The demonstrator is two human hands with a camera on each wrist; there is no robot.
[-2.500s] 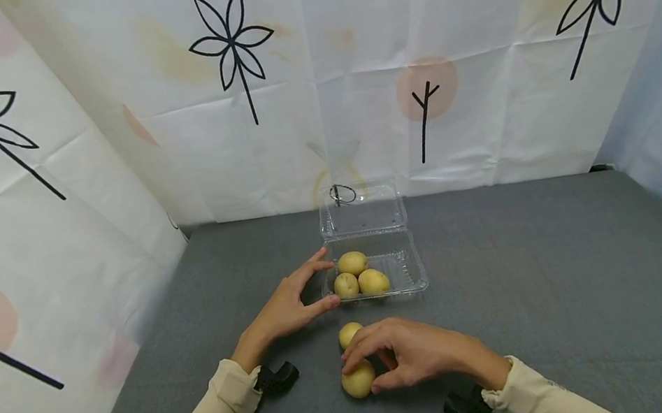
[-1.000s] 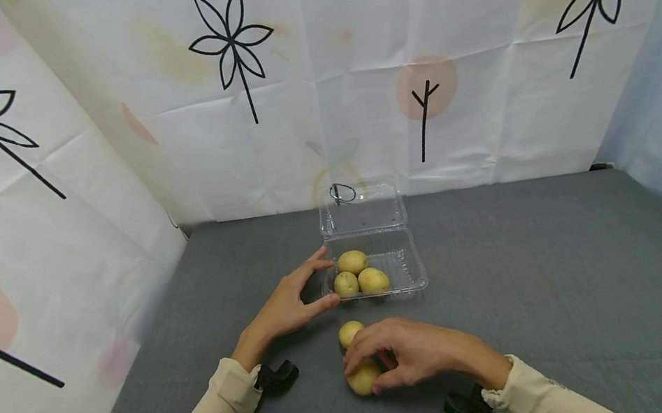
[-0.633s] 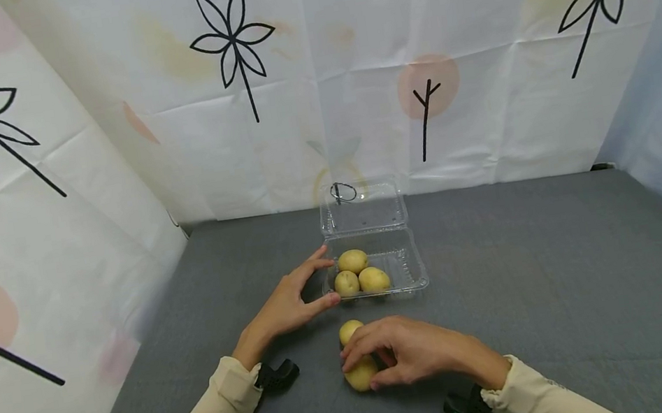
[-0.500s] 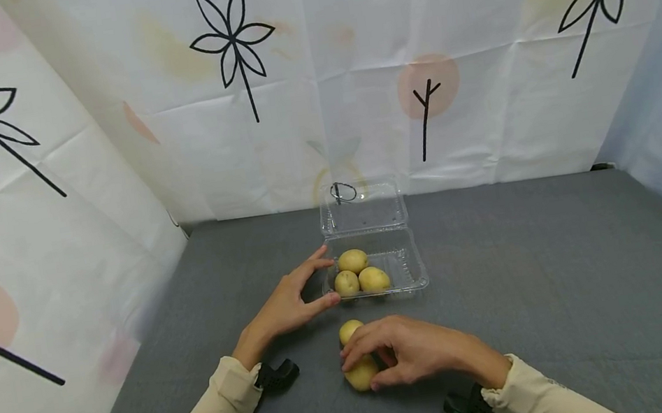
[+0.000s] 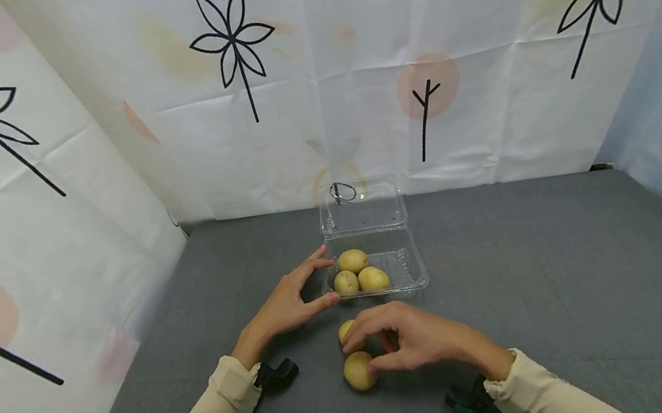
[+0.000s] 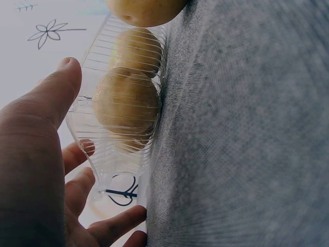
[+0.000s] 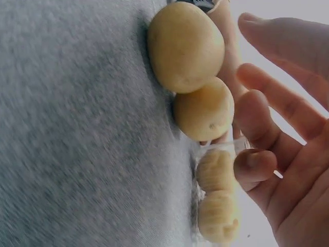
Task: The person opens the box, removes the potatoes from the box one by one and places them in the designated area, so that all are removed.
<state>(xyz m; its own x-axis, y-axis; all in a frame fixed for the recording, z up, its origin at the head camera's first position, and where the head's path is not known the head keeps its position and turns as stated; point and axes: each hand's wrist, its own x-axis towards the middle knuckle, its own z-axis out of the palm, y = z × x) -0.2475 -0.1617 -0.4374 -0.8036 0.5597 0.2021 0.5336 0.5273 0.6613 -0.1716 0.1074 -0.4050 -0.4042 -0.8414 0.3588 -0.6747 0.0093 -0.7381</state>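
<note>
A clear plastic clamshell box lies with its lid raised at the back, three yellow potatoes inside its left half. At the box's left side, my left hand has its thumb by the near corner and its fingers spread along the edge. Two more potatoes lie on the cloth in front: the nearer one and a farther one, partly behind my right fingers. My right hand hovers over this pair, fingers loosely bent. The right wrist view shows a gap between the fingers and the nearer potato.
A grey cloth covers the table. White patterned sheets hang behind it and at both sides. Dark wrist cameras are strapped below each hand.
My right hand has risen slightly and moved away from me, uncovering more of the nearer potato, which had shifted a little earlier. The left hand and box stay put.
</note>
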